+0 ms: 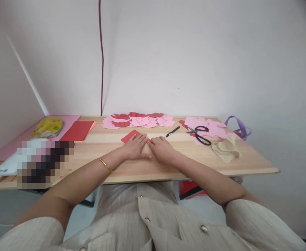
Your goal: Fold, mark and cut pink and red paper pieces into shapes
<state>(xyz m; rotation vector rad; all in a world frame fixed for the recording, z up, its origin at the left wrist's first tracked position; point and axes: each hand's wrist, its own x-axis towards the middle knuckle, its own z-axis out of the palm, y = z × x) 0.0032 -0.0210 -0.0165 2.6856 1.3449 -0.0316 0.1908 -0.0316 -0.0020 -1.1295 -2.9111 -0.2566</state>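
Note:
A red paper square [130,136] lies on the wooden table [142,167] just in front of me. My left hand [135,147], with a gold bracelet on its wrist, lies flat on the paper's near part with fingers stretched out. My right hand [161,148] rests beside it, fingers also laid flat and pressing on the paper's right edge. The two hands touch each other. Most of the paper is hidden beneath them.
Cut pink and red paper shapes [138,120] lie in a row at the back. A black pen [172,131], black-handled scissors [200,134], pink scraps [212,128], a beige cloth [226,149] and purple ribbon [240,129] sit right. Red sheets [77,131] and a yellow packet [47,127] sit left.

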